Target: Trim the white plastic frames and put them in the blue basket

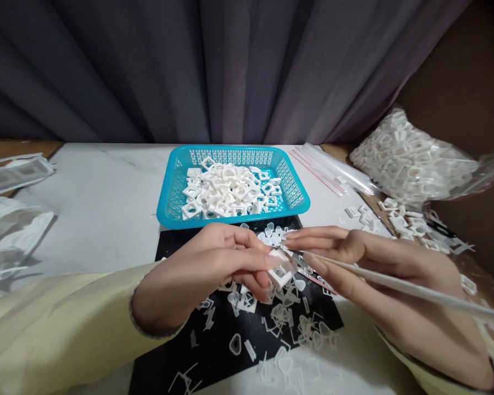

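Observation:
My left hand (234, 255) pinches a small white square plastic frame (280, 272) with an opening in its middle, tilted over the black mat (214, 351). My right hand (379, 263) is closed on a slim tool with a thin metal tip (299, 259), which meets the frame's upper edge. Its exact kind is hard to make out. A long pale cord or rod (420, 295) runs from the right fingers to the right edge of the view. Below the hands, loose thin white offcuts (284, 315) and small rounded pieces (271, 235) lie scattered.
Behind the hands stands a blue perforated basket (164, 211) heaped with white frames (230, 186). A clear bag full of white pieces (411, 159) and flat zip bags (333, 170) lie at right, near loose frames (407, 222). Plastic-wrapped pieces (16, 230) lie left. A grey curtain (230, 71) hangs behind.

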`<state>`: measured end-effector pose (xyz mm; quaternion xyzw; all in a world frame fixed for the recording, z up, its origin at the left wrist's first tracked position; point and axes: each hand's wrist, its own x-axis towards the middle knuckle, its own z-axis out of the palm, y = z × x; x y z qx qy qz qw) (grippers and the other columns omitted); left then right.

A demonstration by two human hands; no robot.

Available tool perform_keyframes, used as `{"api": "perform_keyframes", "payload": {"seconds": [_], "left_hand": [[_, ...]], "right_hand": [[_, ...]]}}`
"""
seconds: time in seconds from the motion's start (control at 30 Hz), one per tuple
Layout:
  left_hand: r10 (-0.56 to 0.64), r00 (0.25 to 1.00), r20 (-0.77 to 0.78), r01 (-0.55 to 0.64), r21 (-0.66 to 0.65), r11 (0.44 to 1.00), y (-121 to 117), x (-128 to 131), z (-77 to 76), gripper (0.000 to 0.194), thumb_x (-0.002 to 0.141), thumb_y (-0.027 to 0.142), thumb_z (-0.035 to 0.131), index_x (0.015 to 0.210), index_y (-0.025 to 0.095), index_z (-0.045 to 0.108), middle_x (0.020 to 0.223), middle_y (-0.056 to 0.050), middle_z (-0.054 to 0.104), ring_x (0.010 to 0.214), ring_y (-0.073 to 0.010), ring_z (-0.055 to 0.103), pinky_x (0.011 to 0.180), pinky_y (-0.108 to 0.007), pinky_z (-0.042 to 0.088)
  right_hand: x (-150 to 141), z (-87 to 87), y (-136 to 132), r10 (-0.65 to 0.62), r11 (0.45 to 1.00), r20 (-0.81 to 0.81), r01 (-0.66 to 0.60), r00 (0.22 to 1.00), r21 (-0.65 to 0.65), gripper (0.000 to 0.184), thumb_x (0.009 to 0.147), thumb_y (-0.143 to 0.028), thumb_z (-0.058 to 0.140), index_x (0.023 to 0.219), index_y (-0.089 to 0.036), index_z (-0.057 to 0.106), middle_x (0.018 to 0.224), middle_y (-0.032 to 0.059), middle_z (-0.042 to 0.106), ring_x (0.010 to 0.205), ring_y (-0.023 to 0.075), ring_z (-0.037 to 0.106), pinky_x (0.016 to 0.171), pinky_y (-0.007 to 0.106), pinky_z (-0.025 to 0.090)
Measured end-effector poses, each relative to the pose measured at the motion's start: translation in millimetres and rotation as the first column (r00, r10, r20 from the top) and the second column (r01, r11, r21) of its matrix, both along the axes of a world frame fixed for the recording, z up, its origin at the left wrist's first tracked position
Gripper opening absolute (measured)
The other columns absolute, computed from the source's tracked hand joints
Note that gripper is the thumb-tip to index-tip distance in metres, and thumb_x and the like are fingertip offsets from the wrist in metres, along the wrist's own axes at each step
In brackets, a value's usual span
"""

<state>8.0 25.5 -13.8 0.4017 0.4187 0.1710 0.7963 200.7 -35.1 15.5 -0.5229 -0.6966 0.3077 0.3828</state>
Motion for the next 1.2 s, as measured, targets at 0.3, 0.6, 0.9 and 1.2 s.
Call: {"api": "perform_keyframes", "payload": {"seconds": [0.3,0.6,0.9,1.2], "left_hand": [[0.013,1.0,0.001,-0.013,-0.002,1.0,1,3,5.5,0.009,0.069,0.013,0.069,0.062,0.013,0.064,0.05,0.002,0.065,0.048,-0.0083,0.061,0.052,-0.015,0.05],[0.029,1.0,-0.011,-0.029,-0.021,0.999,-2,3,8.6,0.01,0.069,0.01,0.068,0.061,0.014,0.063,0.052,0.003,0.064,0.048,-0.0081,0.06,0.052,-0.015,0.049],[0.034,0.999,-0.02,-0.035,-0.033,0.999,-1,3,9.0,0.01,0.071,0.009,0.066,0.062,0.013,0.063,0.053,0.003,0.063,0.05,-0.0077,0.061,0.052,-0.014,0.048],[0.064,0.997,-0.047,-0.066,-0.059,0.996,-2,4,8.1,0.005,0.07,0.01,0.067,0.066,0.012,0.065,0.054,0.002,0.065,0.052,-0.0073,0.061,0.053,-0.012,0.048]], "right_hand": [[-2,-3.1,1,0.028,0.988,-0.044,-0.034,0.999,-0.15,0.017,0.084,-0.021,0.061,0.067,-0.019,0.058,0.103,0.0033,0.07,0.099,0.0173,0.065,0.083,0.024,0.054],[-4,-4.7,1,0.086,0.996,0.019,-0.085,0.996,-0.017,0.019,0.084,-0.012,0.057,0.067,-0.02,0.055,0.102,0.0036,0.071,0.095,0.0178,0.067,0.078,0.026,0.058],[-5,-7.0,2,0.094,0.995,0.036,-0.094,0.995,0.015,0.019,0.085,-0.012,0.056,0.068,-0.02,0.053,0.096,0.0009,0.071,0.096,0.014,0.066,0.08,0.02,0.056],[-7,-15.8,-1,0.082,0.993,0.096,-0.09,0.992,0.079,0.014,0.084,-0.01,0.055,0.074,-0.02,0.054,0.104,0.0037,0.069,0.094,0.015,0.066,0.082,0.024,0.055]]}}
